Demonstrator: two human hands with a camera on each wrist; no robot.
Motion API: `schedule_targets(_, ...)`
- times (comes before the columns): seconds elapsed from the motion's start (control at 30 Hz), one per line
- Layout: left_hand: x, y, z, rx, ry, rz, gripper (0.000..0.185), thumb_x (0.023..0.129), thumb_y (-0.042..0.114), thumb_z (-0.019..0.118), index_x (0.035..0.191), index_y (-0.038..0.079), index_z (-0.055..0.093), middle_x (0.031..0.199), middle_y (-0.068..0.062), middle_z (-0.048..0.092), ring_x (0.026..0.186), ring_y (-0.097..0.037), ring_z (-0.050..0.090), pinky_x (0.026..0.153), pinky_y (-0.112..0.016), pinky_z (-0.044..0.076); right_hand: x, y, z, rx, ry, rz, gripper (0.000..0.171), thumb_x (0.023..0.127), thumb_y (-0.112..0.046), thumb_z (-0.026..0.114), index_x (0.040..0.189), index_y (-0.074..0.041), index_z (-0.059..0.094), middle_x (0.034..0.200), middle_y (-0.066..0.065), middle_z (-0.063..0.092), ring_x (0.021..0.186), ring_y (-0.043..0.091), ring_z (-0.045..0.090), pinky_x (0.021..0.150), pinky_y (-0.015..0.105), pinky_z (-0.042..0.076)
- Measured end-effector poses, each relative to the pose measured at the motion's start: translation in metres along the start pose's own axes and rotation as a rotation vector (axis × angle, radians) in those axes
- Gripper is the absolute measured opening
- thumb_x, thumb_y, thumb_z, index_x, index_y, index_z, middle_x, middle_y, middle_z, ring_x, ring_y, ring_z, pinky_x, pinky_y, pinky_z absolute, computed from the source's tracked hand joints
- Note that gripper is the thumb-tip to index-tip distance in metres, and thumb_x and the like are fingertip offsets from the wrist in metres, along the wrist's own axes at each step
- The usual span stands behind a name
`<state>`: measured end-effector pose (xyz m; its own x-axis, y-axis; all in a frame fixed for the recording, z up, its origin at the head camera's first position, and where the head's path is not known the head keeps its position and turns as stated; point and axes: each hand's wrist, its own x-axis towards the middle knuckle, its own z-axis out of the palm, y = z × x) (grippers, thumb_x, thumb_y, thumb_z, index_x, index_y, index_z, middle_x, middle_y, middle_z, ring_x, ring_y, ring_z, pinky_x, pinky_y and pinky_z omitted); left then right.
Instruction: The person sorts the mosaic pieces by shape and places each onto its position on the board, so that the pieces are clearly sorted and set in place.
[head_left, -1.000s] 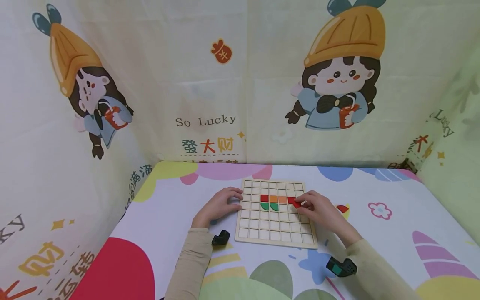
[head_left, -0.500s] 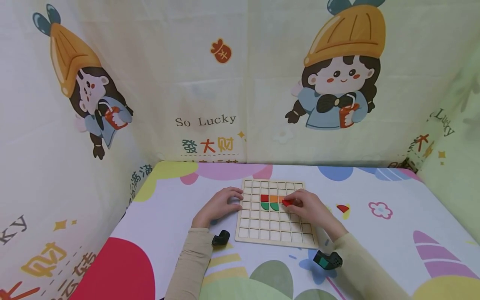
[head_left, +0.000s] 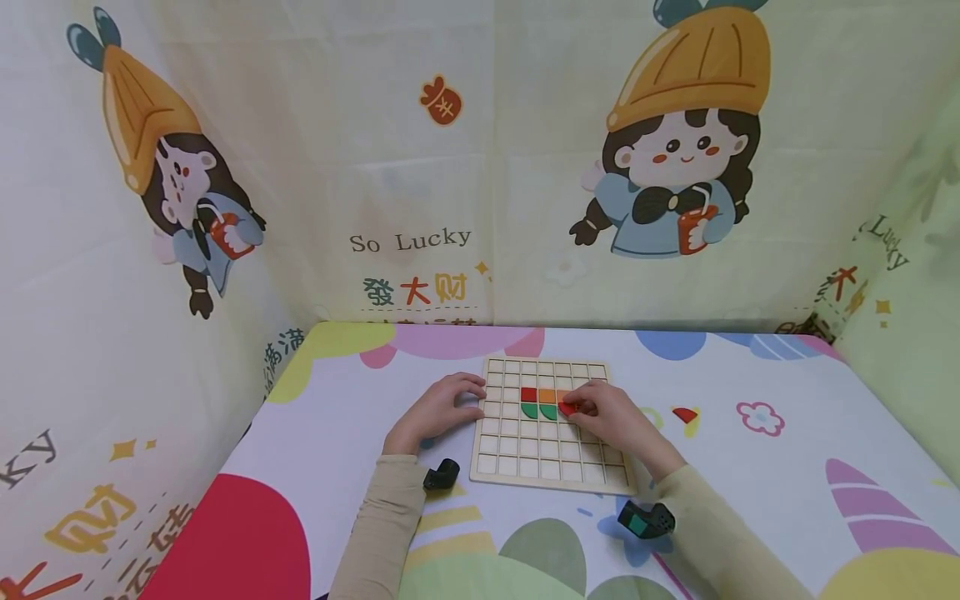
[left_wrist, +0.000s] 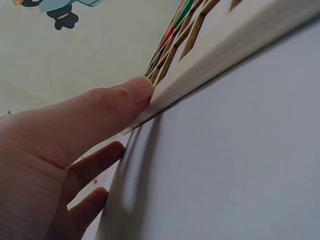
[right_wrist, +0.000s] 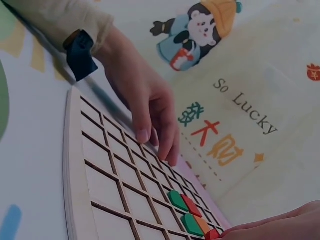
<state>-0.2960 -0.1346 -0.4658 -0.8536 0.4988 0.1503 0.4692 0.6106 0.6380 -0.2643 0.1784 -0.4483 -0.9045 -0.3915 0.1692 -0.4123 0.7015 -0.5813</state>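
Right hand (head_left: 603,417): pinches red piece (head_left: 568,408) over wooden grid board (head_left: 551,471), beside orange piece (head_left: 547,397). Left hand (head_left: 435,410): fingers relaxed, pressing board's left edge.

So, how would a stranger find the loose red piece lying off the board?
Start at the wooden board mid-table, then look right, past the right hand. The red piece lies alone on the cloth: no grid cell holds it, no fingers touch it.

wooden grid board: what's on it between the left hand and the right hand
In the head view, a red square tile, an orange tile and two green quarter-round tiles lie between the left hand and right hand, besides empty cells.
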Motion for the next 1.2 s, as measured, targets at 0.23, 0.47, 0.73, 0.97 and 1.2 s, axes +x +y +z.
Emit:
schedule_targets(0.23, -0.0006, 0.0001, -0.0003, 0.013, -0.005, -0.007, 0.026, 0.086, 0.017, 0.075, 0.11, 0.008, 0.071, 0.132, -0.002, 0.058, 0.13, -0.023, 0.047, 0.111, -0.04, 0.035, -0.0004, -0.0032, 0.0023, -0.006, -0.02, 0.035, 0.024, 0.086, -0.011, 0.074, 0.109, -0.007, 0.072, 0.095, 0.002, 0.06, 0.082, 0.015, 0.054, 0.074, 0.032, 0.051)
schedule_targets(0.47, 0.0001, 0.0004, -0.0009, 0.011, -0.004, -0.002, 0.026, 0.086, 0.017, 0.076, 0.11, 0.007, 0.071, 0.132, -0.003, 0.058, 0.129, -0.023, 0.048, 0.111, -0.04, 0.035, 0.0003, -0.0052, 0.0033, -0.015, -0.032, 0.099, 0.025, 0.086, -0.014, 0.075, 0.11, -0.007, 0.072, 0.097, 0.002, 0.059, 0.082, 0.017, 0.052, 0.073, 0.031, 0.05)
schedule_targets(0.73, 0.0007, -0.0026, 0.0006, 0.005, -0.005, 0.008, 0.027, 0.086, 0.017, 0.075, 0.11, 0.008, 0.07, 0.132, -0.004, 0.058, 0.129, -0.024, 0.048, 0.111, -0.041, 0.035, -0.0001, -0.0035, 0.0014, -0.024, -0.031, 0.063, 0.022, 0.086, -0.01, 0.073, 0.107, -0.007, 0.073, 0.098, 0.003, 0.06, 0.08, 0.016, 0.052, 0.07, 0.031, 0.049)
schedule_targets(0.97, 0.0018, -0.0047, 0.0019, 0.017, -0.004, 0.014, 0.026, 0.086, 0.017, 0.075, 0.11, 0.008, 0.07, 0.132, -0.003, 0.058, 0.129, -0.023, 0.048, 0.111, -0.041, 0.035, -0.0011, 0.0007, 0.0021, -0.033, -0.018, 0.034, 0.021, 0.086, -0.009, 0.073, 0.107, -0.008, 0.073, 0.098, 0.002, 0.06, 0.079, 0.014, 0.051, 0.069, 0.03, 0.049)
schedule_targets(1.2, 0.0013, -0.0047, 0.0029, 0.012, -0.005, 0.002, 0.025, 0.086, 0.017, 0.075, 0.11, 0.009, 0.07, 0.132, -0.002, 0.058, 0.129, -0.023, 0.047, 0.111, -0.04, 0.035, -0.0024, 0.0016, 0.0025, -0.031, -0.009, 0.035, 0.02, 0.086, -0.01, 0.074, 0.107, -0.009, 0.073, 0.095, 0.0, 0.061, 0.077, 0.013, 0.051, 0.069, 0.029, 0.049)
